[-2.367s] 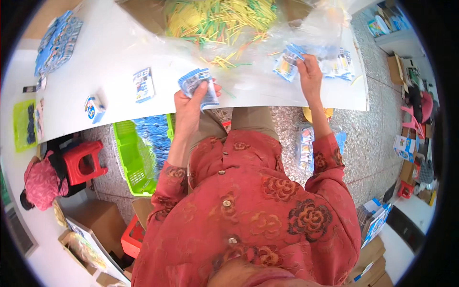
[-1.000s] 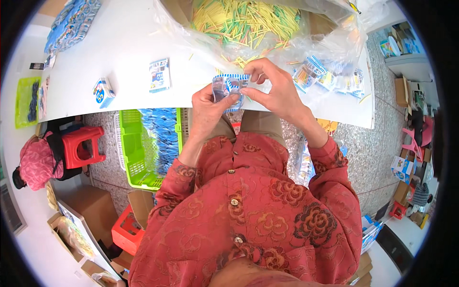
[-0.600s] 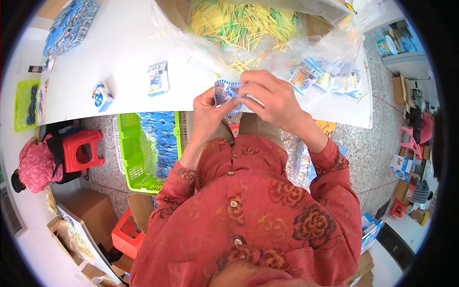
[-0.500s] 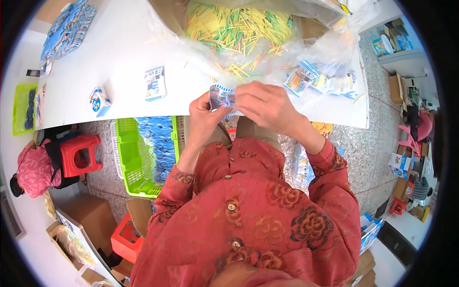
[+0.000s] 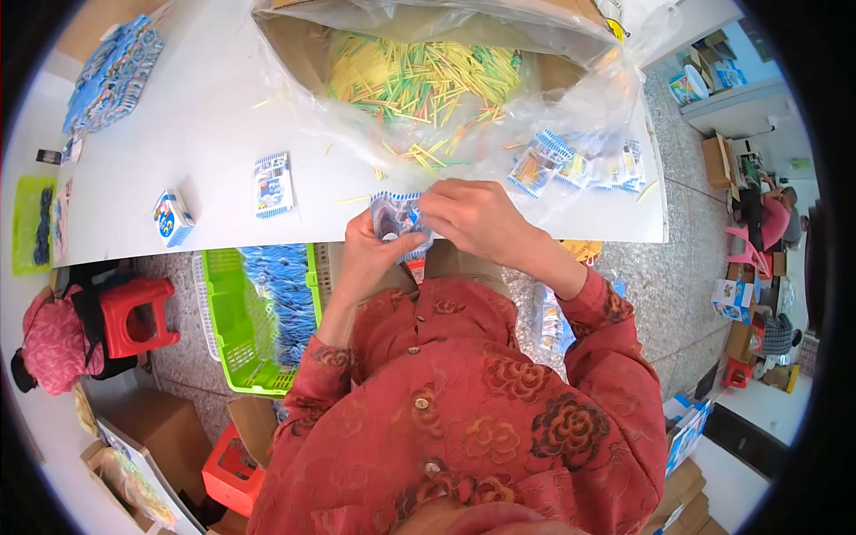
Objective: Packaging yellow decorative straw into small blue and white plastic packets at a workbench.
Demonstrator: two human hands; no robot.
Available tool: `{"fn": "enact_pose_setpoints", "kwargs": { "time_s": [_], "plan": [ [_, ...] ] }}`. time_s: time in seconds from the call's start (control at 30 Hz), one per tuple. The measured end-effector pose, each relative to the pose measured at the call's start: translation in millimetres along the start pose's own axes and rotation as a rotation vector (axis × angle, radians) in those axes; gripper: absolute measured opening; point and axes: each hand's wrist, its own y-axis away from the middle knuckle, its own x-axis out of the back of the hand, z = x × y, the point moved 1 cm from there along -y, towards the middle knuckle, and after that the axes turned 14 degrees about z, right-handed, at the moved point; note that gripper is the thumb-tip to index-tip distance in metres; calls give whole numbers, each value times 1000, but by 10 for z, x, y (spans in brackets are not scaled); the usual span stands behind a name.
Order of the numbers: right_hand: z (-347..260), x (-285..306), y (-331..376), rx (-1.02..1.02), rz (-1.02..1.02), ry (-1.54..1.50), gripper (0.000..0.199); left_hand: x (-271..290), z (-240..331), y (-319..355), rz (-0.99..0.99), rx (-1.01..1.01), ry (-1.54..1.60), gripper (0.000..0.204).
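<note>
The left hand (image 5: pixel 367 253) is pinching the left side of the blue-and-white clear plastic packet (image 5: pixel 390 214); the right hand (image 5: pixel 474 216), fingers curled closed, is gripping its right edge.

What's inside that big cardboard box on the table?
Inside the cardboard box is a loose heap of thin sticks, mostly yellow, some green, a few reddish, with clear plastic around them. Whatever lies beneath the top layer is covered.

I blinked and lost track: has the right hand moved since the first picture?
Yes: the right hand moved left along the white table, from the blue-and-white packets near its right edge to the packet in the left hand.
</note>
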Motion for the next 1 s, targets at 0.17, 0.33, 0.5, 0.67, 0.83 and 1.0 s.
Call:
{"fn": "enact_pose_setpoints", "kwargs": {
  "time_s": [0.17, 0.33, 0.5, 0.67, 0.83, 1.0],
  "plan": [
    [-7, -76, -81, 88, 62, 29, 9, 104, -20, -28, -121, 140, 33, 20],
    [-59, -115, -173, 180, 91, 21, 9, 144, -50, -75, -57, 118, -72, 17],
    [-53, -135, -178, 114, 73, 46, 13, 67, -87, -124, 94, -11, -21, 18],
    [-84, -147, -166, 48, 14, 89, 16, 51, -149, -148, 182, -66, 115, 17],
    [-104, -167, -221, 29, 29, 103, 18, -11, -91, -125, 225, -58, 115, 15],
    [-50, -239, -212, -2, 65, 69, 17, 39, -181, -139, 249, -122, -5, 14]
  ]
}}
